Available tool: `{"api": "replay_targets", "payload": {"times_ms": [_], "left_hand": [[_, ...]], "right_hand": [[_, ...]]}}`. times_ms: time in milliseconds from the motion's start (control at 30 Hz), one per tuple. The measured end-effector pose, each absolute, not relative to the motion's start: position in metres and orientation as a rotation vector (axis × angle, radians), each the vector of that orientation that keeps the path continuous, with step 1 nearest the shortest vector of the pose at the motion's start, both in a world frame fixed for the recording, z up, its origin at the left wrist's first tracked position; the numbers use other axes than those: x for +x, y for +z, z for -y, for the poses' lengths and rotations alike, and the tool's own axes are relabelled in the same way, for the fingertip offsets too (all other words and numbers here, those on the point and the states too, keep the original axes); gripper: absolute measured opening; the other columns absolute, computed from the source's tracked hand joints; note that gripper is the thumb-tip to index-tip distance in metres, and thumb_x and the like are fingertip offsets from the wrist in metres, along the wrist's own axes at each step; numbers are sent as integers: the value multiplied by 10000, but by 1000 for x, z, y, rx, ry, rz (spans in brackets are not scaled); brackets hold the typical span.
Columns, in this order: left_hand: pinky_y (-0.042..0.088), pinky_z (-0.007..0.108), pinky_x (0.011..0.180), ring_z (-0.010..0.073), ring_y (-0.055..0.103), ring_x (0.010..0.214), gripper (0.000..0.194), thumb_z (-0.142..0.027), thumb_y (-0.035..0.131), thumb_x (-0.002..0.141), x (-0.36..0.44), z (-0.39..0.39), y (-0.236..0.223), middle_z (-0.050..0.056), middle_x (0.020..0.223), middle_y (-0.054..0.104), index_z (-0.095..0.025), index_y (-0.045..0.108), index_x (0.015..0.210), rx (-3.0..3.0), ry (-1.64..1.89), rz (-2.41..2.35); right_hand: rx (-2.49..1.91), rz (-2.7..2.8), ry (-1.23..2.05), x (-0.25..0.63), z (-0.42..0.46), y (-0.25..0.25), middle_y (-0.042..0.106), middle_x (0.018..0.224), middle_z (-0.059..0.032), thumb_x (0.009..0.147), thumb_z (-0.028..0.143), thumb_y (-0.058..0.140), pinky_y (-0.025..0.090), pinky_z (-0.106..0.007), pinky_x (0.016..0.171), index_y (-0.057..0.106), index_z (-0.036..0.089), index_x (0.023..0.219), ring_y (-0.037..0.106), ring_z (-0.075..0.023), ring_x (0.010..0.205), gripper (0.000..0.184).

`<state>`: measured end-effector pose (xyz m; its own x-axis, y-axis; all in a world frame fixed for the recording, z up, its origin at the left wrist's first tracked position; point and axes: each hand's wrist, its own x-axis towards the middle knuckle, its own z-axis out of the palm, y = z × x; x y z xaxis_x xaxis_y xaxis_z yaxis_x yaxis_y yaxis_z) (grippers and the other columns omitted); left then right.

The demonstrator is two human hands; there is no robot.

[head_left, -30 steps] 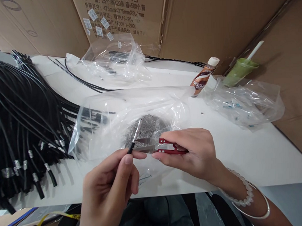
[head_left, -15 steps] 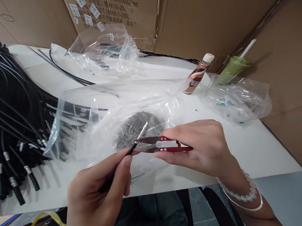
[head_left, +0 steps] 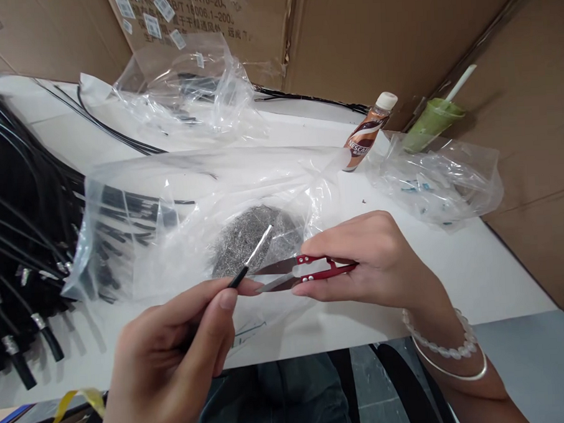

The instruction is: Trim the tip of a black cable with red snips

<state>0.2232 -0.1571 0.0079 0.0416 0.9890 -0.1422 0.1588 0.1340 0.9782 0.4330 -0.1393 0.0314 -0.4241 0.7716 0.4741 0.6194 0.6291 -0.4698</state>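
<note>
Between thumb and forefinger, my left hand (head_left: pixel 180 347) pinches a black cable (head_left: pixel 239 277) whose stripped end shows a bright silvery core pointing up and away. My right hand (head_left: pixel 359 258) holds a pair of red-handled thread snips (head_left: pixel 319 269). The snips' blades are parted, with their tips beside the cable, close to my left forefinger. Behind the cable lies a clear plastic bag (head_left: pixel 138 243) holding a tangled heap of fine metal wire clippings (head_left: pixel 241 238). Most of the cable in my left palm is hidden.
A big pile of black cables (head_left: pixel 24 204) with silvery ferrules covers the left side. Another clear bag (head_left: pixel 197 103) lies at the back, before cardboard boxes (head_left: pixel 349 40). A drink bottle (head_left: pixel 367 133), a green cup (head_left: pixel 432 127) with a straw and a crumpled bag (head_left: pixel 449 185) are back right.
The snip blades have opened wider and come off the cable. My left hand and the cable have shifted slightly left. The whole view has moved a little.
</note>
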Motion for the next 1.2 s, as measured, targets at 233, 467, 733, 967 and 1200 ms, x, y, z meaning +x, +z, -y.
{"api": "replay_targets", "payload": {"times_ms": [233,467,733,967,1200], "left_hand": [[184,204,385,82,279,421,182,-386,577,854,215,153,5,-51,442,345,-278,722,840,1247,969,-1266],[263,166,393,62,274,380,332,-487,471,919,209,147,5,-69,402,340,-236,660,813,1286,870,-1179],[231,154,378,62,201,387,310,-458,509,904,212,143,4,-77,404,298,-216,602,734,1004,817,-1026],[198,175,362,65,154,379,292,-457,539,883,213,139,0,-81,401,256,-232,618,715,885,804,-967],[164,193,347,64,138,360,297,-473,547,870,212,139,0,-81,404,243,-240,622,702,881,794,-986]], "right_hand": [[-1043,2111,105,430,140,33,498,516,65,794,313,727,312,-186,473,626,154,703,361,-47,469,209],[-1025,2035,-127,410,133,11,523,487,47,880,380,624,312,-201,438,620,124,691,421,-44,433,318],[-1120,1945,63,399,130,-6,495,484,60,904,445,565,305,-182,411,596,139,681,429,-32,421,380],[-1165,1875,404,398,132,-1,426,498,79,881,385,614,278,-145,435,556,142,664,368,-15,453,331],[-1167,1892,333,399,131,-4,424,499,74,888,381,610,278,-142,447,562,133,654,368,-14,457,345]]}}
